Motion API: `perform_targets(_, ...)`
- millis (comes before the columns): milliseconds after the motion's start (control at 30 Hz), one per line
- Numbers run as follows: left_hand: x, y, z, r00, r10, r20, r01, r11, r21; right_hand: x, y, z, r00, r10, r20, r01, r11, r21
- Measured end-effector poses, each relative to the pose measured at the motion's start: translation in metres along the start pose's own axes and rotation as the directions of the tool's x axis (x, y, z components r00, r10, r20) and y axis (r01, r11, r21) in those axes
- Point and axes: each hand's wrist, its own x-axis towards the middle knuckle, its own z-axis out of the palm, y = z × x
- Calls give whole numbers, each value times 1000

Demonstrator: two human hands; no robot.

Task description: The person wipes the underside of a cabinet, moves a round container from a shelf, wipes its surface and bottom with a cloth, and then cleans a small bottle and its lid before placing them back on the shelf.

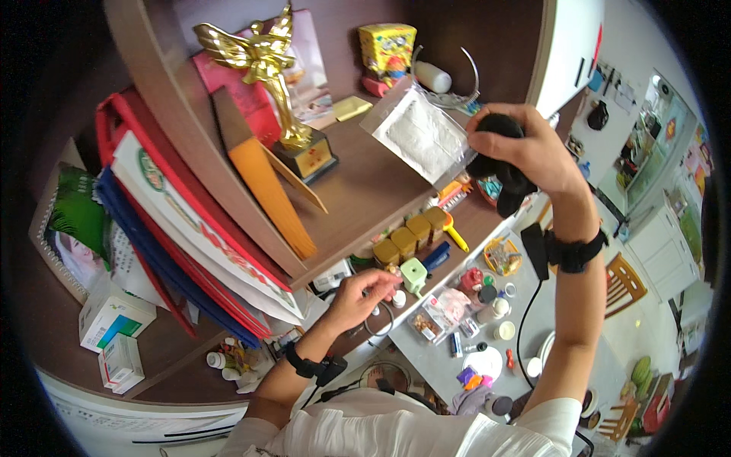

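Observation:
My right hand (534, 151) is raised at the front of an upper wooden shelf (365, 171). It grips a black object (499, 128) of unclear kind, part of which hangs below the fingers. A clear plastic packet (422, 137) with a white pad inside extends left from the same grip. My left hand (362, 300) is lower, over the ledge below, its thumb and index fingertips close together. Beside those fingertips are a light-green pencil sharpener (413, 273) and a small white-capped container (399, 298). Whether the left fingers hold anything is hard to see.
A gold winged trophy (274, 74) and a yellow cartoon box (388, 48) stand on the shelf. Red and blue folders (188, 228) lean at left beside white medicine boxes (117, 320). Brown-lidded jars (402, 243) line the ledge. A grey table (434, 365) holds many small items.

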Motion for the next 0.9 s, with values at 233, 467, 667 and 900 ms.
perform_targets(233, 22, 54, 28, 968, 235, -92, -226, 969, 95, -107, 33, 40, 958, 256, -134, -194, 913, 359)
perform_targets(467, 34, 51, 46, 970, 229, 85, -220, 970, -103, -155, 33, 99, 886, -194, -421, -37, 876, -482)
perform_targets(667, 25, 54, 51, 969, 190, 161, -181, 981, -68, -172, 26, 134, 902, -275, -334, 8, 782, -623)
perform_targets(900, 22, 39, 41, 977, 100, 187, -93, 995, -44, -182, 35, 146, 917, -149, -369, -19, 909, -416)
